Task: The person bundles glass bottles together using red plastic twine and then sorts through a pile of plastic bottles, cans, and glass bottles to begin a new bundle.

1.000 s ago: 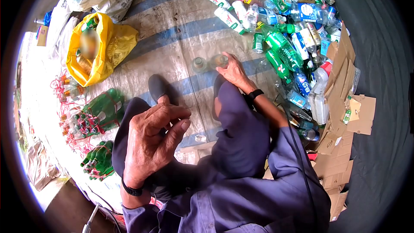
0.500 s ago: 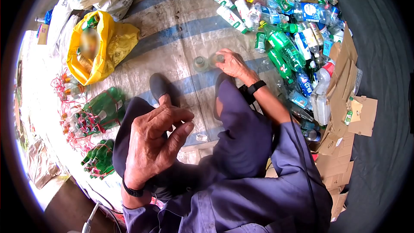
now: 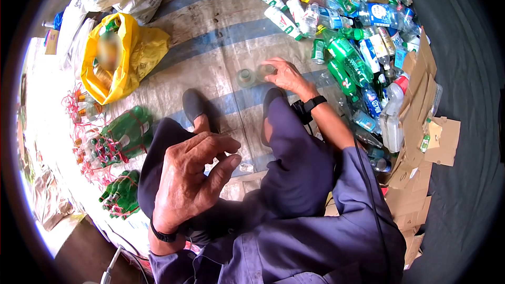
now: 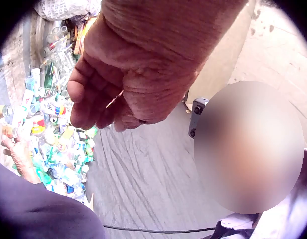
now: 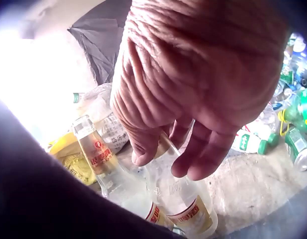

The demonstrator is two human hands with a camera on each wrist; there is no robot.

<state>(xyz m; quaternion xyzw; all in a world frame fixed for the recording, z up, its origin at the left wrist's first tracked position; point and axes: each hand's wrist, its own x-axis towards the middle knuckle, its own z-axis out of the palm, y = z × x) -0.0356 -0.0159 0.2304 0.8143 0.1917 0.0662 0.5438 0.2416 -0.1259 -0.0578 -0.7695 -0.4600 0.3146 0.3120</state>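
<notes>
Two clear glass bottles with red and gold labels stand side by side on the ground sheet [image 3: 226, 68]. My right hand [image 3: 288, 78] grips the right-hand bottle [image 5: 180, 191] at its neck, thumb on one side and fingers on the other; the palm hides its top in the right wrist view. Just left of it is the other bottle [image 5: 121, 181], its open mouth uncovered. My left hand [image 3: 192, 171] hovers above my left knee with fingers loosely bent and nothing in them. In the left wrist view its fingers [image 4: 88, 112] hang down.
Plastic bottles and cans [image 3: 347, 58] lie heaped at the right, with flattened cardboard [image 3: 415, 179] along their edge. At the left are a yellow bag [image 3: 126, 68] with bottles inside and green bottles [image 3: 126, 131] tied in bundles with red string. My shoes [image 3: 194, 103] are close by.
My left hand has drifted slightly right. My right hand has kept to the same bottle, shifting only slightly around its neck. Both bottles stand nearly where they were.
</notes>
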